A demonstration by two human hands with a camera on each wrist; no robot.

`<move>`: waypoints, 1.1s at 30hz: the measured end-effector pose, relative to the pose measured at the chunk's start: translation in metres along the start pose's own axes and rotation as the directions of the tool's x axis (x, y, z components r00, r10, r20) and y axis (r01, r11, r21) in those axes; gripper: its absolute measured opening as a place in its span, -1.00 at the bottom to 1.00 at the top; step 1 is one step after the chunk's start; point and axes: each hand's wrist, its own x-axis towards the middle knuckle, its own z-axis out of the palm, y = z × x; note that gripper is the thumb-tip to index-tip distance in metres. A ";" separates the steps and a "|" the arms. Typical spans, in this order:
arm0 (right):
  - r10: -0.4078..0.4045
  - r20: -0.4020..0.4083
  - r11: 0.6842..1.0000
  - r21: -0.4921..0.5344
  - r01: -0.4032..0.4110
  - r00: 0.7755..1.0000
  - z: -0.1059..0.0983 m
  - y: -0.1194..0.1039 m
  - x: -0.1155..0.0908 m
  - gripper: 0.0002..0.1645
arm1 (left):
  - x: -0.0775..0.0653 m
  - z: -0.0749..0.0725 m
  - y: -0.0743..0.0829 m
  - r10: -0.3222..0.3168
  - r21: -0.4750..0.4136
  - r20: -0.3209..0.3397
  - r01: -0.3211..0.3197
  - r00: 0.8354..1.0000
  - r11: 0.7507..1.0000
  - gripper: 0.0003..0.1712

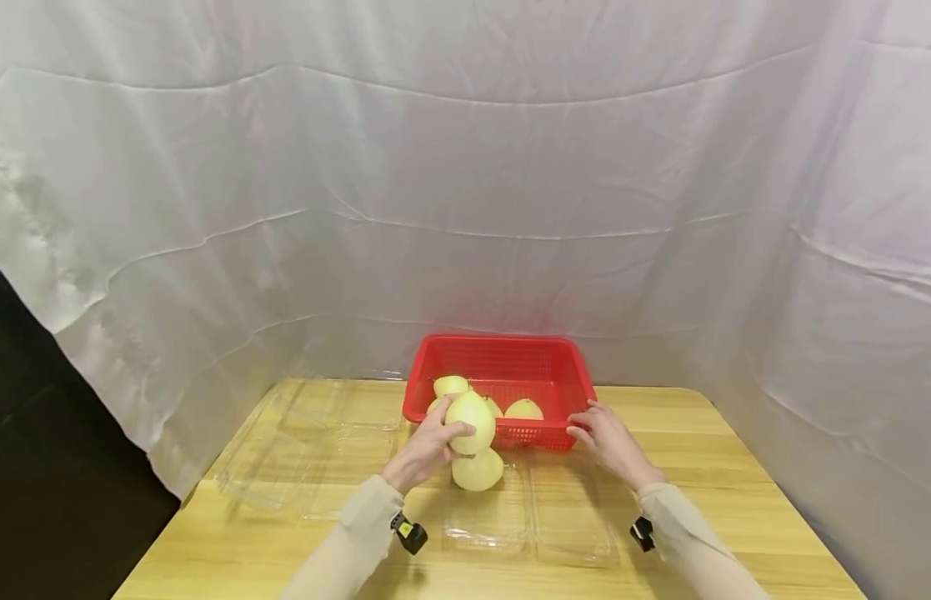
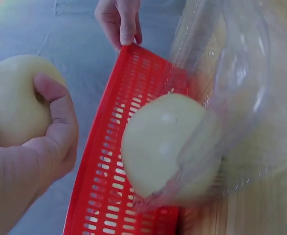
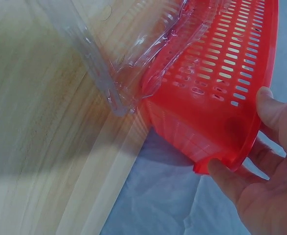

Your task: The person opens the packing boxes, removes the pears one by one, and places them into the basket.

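My left hand (image 1: pixel 427 447) grips a pale yellow pear (image 1: pixel 471 422) above the front rim of the red basket (image 1: pixel 503 341). In the left wrist view, the curled fingers (image 2: pixel 60 110) wrap round that fruit. Below it, a second pear (image 1: pixel 478 471) sits at the far end of a clear plastic container (image 1: pixel 486 529), close against the basket's front wall. My right hand (image 1: pixel 611 442) holds the basket by its right front corner. The right wrist view shows its thumb (image 3: pixel 270 105) on the rim and other fingers underneath. Several more pears (image 1: pixel 524 409) lie inside the basket.
Beside the middle container lies another clear container (image 1: pixel 573 533). More transparent containers (image 1: pixel 266 471) stand at the left of the wooden table (image 1: pixel 675 508), some with raised lids. A pale grey cloth (image 1: pixel 510 275) hangs behind the basket and along both sides.
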 end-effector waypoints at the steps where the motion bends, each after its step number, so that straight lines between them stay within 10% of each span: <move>1: -0.001 0.002 1.000 -0.003 0.001 1.000 0.000 0.000 0.000 -0.75 | 0.001 -0.001 0.000 0.014 0.018 -0.010 -0.014 1.000 1.000 -0.29; 5: 0.001 0.004 1.000 -0.007 -0.001 1.000 0.002 -0.001 0.001 -0.74 | 0.006 -0.002 0.002 0.144 0.260 -0.106 -0.112 0.984 0.959 -0.35; 10: -0.008 0.012 1.000 -0.028 0.009 1.000 0.001 -0.001 0.001 -0.75 | 0.012 0.001 0.004 0.319 0.600 -0.198 -0.143 0.927 0.787 -0.34; 19: 0.000 0.045 1.000 -0.028 0.002 0.999 0.000 -0.001 0.002 -0.74 | 0.023 0.002 0.006 0.481 0.843 -0.145 -0.146 0.864 0.518 -0.20; 23: 0.016 0.039 1.000 -0.016 -0.015 0.999 -0.001 0.000 0.001 -0.74 | 0.032 0.003 0.007 0.520 0.854 -0.110 -0.188 0.847 0.485 -0.46; 30: 0.017 0.040 0.999 -0.035 -0.015 0.999 -0.003 0.005 -0.003 -0.74 | 0.054 0.003 0.015 0.490 0.820 -0.176 -0.148 0.854 0.553 -0.54; 33: 0.015 0.032 0.999 -0.030 -0.014 0.999 -0.004 0.006 -0.004 -0.74 | 0.064 0.003 0.018 0.441 0.868 -0.140 -0.104 0.886 0.485 -0.48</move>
